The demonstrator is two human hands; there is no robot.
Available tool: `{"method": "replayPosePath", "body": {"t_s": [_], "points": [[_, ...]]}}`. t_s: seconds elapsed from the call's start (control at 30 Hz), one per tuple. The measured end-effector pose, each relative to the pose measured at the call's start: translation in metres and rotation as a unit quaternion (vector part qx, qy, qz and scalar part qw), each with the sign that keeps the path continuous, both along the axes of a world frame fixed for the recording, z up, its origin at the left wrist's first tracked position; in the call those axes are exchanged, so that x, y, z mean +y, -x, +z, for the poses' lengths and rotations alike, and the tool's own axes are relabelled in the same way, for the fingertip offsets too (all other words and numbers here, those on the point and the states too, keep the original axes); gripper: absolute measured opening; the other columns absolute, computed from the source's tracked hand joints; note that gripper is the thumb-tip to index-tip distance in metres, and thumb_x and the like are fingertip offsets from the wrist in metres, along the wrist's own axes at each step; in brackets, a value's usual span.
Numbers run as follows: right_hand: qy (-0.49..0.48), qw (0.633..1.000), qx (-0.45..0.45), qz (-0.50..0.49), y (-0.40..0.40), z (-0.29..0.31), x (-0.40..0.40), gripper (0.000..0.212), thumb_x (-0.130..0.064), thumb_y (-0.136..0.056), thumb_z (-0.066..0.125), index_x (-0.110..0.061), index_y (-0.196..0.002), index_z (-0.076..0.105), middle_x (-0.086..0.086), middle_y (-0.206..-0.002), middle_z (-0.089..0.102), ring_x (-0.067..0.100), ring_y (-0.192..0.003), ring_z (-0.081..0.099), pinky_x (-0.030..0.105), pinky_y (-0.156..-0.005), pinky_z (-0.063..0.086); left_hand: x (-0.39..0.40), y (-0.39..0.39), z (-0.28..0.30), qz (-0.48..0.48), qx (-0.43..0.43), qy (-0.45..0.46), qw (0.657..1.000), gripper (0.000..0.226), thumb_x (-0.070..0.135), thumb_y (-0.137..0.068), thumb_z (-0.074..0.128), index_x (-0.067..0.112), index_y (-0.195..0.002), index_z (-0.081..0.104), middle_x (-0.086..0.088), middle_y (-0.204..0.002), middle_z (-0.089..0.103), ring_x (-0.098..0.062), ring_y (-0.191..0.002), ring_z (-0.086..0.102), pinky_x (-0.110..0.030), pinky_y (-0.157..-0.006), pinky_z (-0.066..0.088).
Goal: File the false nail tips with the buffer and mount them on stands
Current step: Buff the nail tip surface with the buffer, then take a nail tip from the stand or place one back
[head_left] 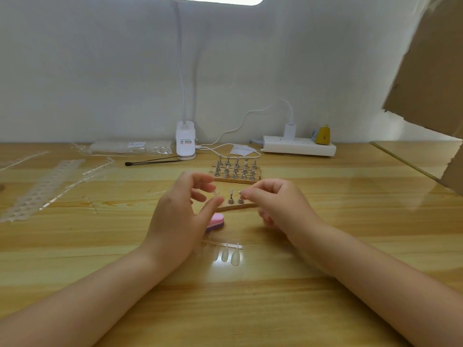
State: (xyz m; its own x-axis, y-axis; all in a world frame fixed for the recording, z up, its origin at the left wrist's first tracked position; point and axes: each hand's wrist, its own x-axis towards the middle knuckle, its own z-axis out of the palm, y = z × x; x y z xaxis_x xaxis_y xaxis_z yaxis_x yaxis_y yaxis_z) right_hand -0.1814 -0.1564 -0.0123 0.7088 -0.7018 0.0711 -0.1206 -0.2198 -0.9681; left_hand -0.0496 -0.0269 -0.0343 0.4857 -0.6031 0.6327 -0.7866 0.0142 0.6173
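A wooden strip (pixel 246 206) at the table's middle carries two small metal stands (pixel 230 198). My right hand (pixel 280 209) pinches the top of the right-hand stand (pixel 240 200). My left hand (pixel 180 214) hovers just left of the strip; between its thumb and fingertips is a tiny clear piece that looks like a nail tip (pixel 217 193). Partly hidden under the left hand lies the pink and purple buffer (pixel 217 221). A clear sprue with three false nail tips (pixel 229 254) lies nearer to me. Behind the strip stands a wooden rack full of several stands (pixel 235 169).
A white clip lamp (pixel 185 144) and power strip (pixel 298 146) sit by the back wall, with a cable between them. A black stick tool (pixel 150 161), a plastic bag (pixel 130 147) and empty clear sprues (pixel 47 181) lie at the left. Cardboard (pixel 431 71) hangs at the right.
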Motion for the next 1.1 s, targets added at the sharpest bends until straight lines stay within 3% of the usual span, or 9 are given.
{"method": "replayPosePath", "body": {"t_s": [0.1,0.2,0.3,0.4,0.77,0.93,1.1], "points": [[0.303,0.947,0.094,-0.053,0.0,-0.01,-0.004,0.02,-0.031,-0.089,0.063,-0.017,-0.076,0.068,-0.014,-0.061,0.049,0.003,-0.058,0.045,0.017,-0.055,0.034,-0.003,-0.006,-0.002,0.04,0.03,-0.022,0.999,0.03,0.024,-0.087,0.067,0.031,-0.108,0.048,0.016,-0.095,0.059,0.0,-0.08,0.06,-0.013,-0.067,0.045],[0.423,0.891,0.156,-0.056,-0.004,-0.019,-0.005,0.025,-0.036,-0.094,0.054,-0.02,-0.086,0.071,-0.011,-0.073,0.056,0.01,-0.072,0.052,0.026,-0.061,0.038,-0.006,-0.007,-0.006,0.063,0.031,-0.055,0.996,0.029,0.024,-0.09,0.063,0.027,-0.113,0.046,0.017,-0.095,0.056,-0.001,-0.079,0.059,-0.015,-0.065,0.043],[0.451,0.87,0.186,-0.076,-0.009,-0.021,-0.007,0.033,-0.041,-0.096,0.048,-0.019,-0.093,0.073,-0.003,-0.083,0.069,0.017,-0.078,0.06,0.033,-0.065,0.05,-0.007,-0.005,-0.007,0.054,0.038,-0.075,0.995,0.034,0.024,-0.09,0.065,0.033,-0.111,0.041,0.019,-0.095,0.055,0.001,-0.079,0.059,-0.015,-0.065,0.043],[0.461,0.859,0.209,-0.071,-0.012,-0.021,-0.007,0.036,-0.043,-0.098,0.044,-0.021,-0.099,0.073,-0.001,-0.089,0.07,0.019,-0.083,0.062,0.034,-0.067,0.051,-0.009,-0.004,-0.006,0.027,0.065,-0.079,0.994,0.038,0.022,-0.088,0.067,0.035,-0.111,0.041,0.017,-0.096,0.057,0.002,-0.078,0.061,-0.016,-0.067,0.047],[0.489,0.843,0.213,-0.069,-0.016,-0.021,-0.01,0.035,-0.043,-0.099,0.042,-0.023,-0.095,0.07,0.0,-0.089,0.068,0.021,-0.083,0.06,0.028,-0.057,0.035,-0.008,0.001,-0.003,-0.011,0.098,-0.076,0.992,0.043,0.018,-0.085,0.07,0.035,-0.113,0.043,0.015,-0.096,0.059,0.001,-0.079,0.065,-0.036,-0.077,0.057],[0.503,0.84,0.192,-0.068,-0.017,-0.023,-0.01,0.029,-0.036,-0.098,0.044,-0.022,-0.096,0.07,-0.003,-0.093,0.069,0.02,-0.087,0.06,0.028,-0.059,0.034,-0.008,0.0,-0.003,-0.013,0.087,-0.076,0.993,0.042,0.019,-0.086,0.07,0.035,-0.113,0.042,0.015,-0.096,0.059,0.006,-0.081,0.062,-0.03,-0.077,0.056],[0.471,0.875,0.083,-0.072,-0.012,-0.022,-0.002,0.017,-0.024,-0.09,0.057,-0.016,-0.09,0.072,-0.001,-0.079,0.066,0.017,-0.073,0.057,0.032,-0.061,0.045,-0.007,0.0,-0.003,-0.004,0.046,-0.034,0.998,0.043,0.017,-0.082,0.073,0.03,-0.111,0.045,0.012,-0.095,0.061,-0.002,-0.094,0.06,-0.015,-0.081,0.047]]}}
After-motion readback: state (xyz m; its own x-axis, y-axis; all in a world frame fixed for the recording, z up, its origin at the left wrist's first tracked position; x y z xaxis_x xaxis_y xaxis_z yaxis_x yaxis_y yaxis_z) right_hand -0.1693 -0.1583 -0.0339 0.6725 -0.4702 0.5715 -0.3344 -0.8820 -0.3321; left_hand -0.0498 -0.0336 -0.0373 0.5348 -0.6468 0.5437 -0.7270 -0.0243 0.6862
